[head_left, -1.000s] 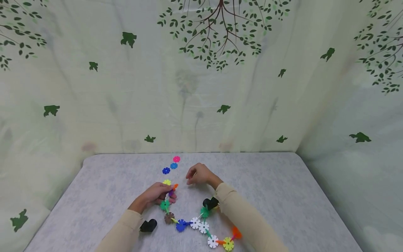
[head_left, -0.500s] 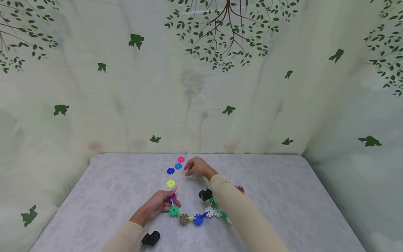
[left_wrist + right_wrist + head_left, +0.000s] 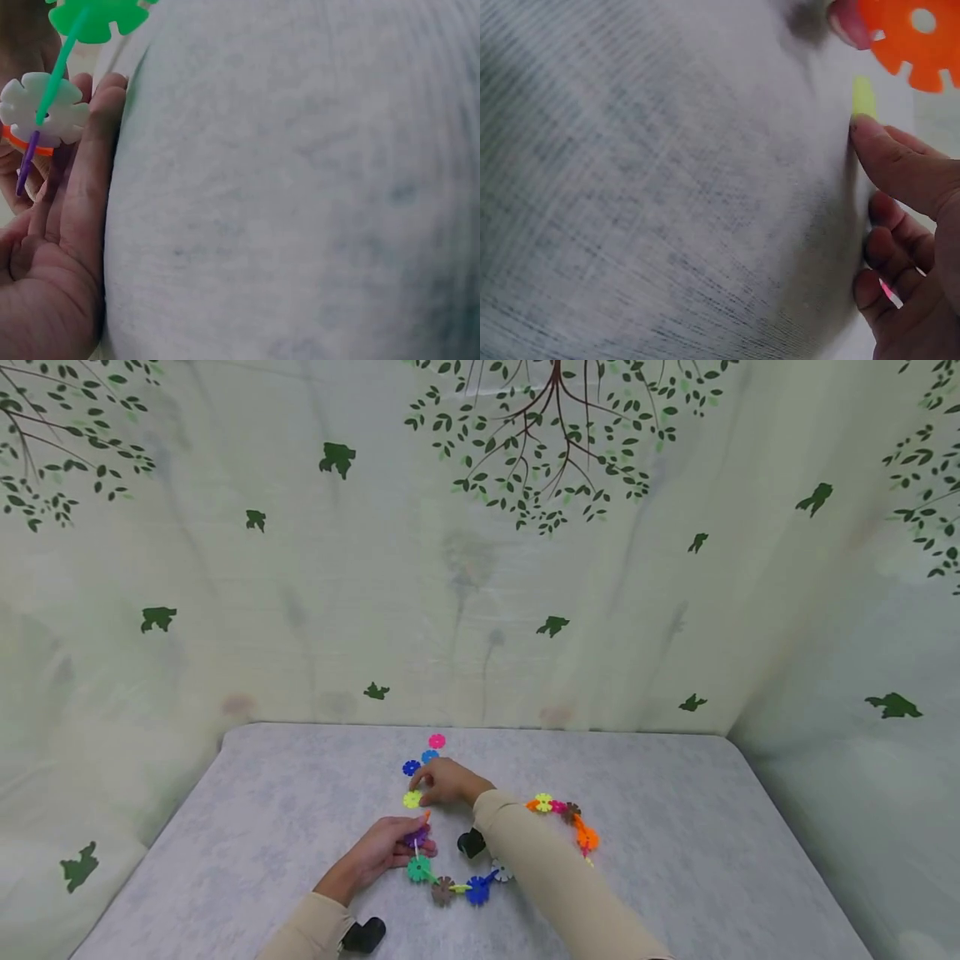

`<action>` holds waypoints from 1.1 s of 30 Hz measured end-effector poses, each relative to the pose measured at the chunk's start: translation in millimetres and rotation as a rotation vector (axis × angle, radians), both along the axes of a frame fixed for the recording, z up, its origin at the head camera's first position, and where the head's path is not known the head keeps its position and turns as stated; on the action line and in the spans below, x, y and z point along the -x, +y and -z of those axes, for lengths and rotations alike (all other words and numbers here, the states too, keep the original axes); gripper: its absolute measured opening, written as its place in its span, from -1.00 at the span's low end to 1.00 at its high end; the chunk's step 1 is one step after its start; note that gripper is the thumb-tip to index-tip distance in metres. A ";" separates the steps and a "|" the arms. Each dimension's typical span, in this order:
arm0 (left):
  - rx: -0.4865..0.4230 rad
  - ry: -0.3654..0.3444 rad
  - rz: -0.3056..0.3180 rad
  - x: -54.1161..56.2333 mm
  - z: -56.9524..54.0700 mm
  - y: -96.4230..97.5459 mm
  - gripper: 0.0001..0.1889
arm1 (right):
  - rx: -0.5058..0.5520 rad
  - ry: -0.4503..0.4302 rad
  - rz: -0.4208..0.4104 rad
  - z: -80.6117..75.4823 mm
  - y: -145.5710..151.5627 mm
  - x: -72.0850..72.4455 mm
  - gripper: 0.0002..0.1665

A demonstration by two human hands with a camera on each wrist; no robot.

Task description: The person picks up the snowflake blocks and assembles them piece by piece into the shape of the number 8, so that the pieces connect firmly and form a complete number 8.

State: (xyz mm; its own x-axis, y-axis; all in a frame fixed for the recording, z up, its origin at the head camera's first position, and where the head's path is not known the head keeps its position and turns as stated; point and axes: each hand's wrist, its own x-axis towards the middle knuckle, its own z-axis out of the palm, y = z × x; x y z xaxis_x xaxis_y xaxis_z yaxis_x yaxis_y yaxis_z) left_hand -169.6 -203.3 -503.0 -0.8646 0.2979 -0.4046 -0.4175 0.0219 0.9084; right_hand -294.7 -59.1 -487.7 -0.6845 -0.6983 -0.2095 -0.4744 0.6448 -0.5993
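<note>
My left hand (image 3: pixel 377 845) grips one end of a chain of notched plastic interlocking discs (image 3: pixel 418 869), at its purple disc (image 3: pixel 414 839). An orange disc (image 3: pixel 919 45) sits at that end, against a fingertip in the right wrist view. The left wrist view shows a white disc (image 3: pixel 64 101) by the fingers and a green disc (image 3: pixel 105 19) above. With thumb and fingers, my right hand (image 3: pixel 450 781) pinches the rim of a loose yellow disc (image 3: pixel 412 799) on the table; in the right wrist view the thumb meets the yellow edge (image 3: pixel 864 94).
Beyond the yellow disc lie loose dark blue (image 3: pixel 411 767), light blue (image 3: pixel 430 757) and pink (image 3: pixel 437 741) discs. The chain passes under the right sleeve (image 3: pixel 555 877) and its other end curves out at an orange disc (image 3: pixel 588 838). Printed fabric (image 3: pixel 480 677) hangs behind the table.
My right hand moves from beside the loose blue discs to the left and nearer, onto the yellow disc. The left hand keeps its hold on the chain's end. The head view shifts slightly.
</note>
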 end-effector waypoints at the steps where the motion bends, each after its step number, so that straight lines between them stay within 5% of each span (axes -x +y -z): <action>1: -0.007 -0.003 -0.010 0.1 -0.2 0.8 -0.54 | 0.004 0.000 0.015 1.0 0.7 -0.4 -0.80; 13: 0.071 0.024 -0.118 1.5 0.5 5.1 -0.52 | 0.189 -0.112 0.132 3.8 14.9 -5.4 -0.80; 26: 0.084 0.011 -0.112 4.7 -0.4 9.2 -0.52 | 0.189 -0.072 0.165 5.6 41.1 -3.0 -0.80; 33: 0.112 0.004 -0.114 2.7 -0.3 11.3 -0.51 | 0.125 -0.085 0.120 4.9 45.4 -5.3 -0.96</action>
State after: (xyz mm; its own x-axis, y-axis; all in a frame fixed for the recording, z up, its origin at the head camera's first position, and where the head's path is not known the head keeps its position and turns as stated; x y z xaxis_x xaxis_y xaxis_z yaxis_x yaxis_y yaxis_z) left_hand -172.3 -192.0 -502.7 -0.8921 0.1508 -0.4259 -0.4192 0.0755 0.9048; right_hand -289.5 -13.7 -492.7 -0.7482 -0.6366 -0.1868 -0.3425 0.6118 -0.7131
